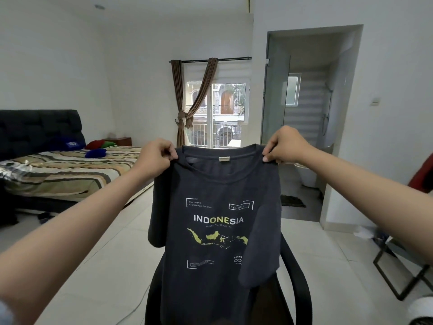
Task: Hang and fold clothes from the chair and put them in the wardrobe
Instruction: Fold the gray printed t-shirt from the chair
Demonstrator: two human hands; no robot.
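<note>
I pinch the dark t-shirt [215, 231] at its shoulders with left hand [155, 157] and right hand [284, 146], above the chair [297, 285]; its dangling sleeves could bunch when folding.

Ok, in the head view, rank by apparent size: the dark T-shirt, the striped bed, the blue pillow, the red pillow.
1. Dark grey printed T-shirt, though it is nearest the camera.
2. Striped bed.
3. Blue pillow and red pillow: alike, partly hidden, too close to rank.
</note>
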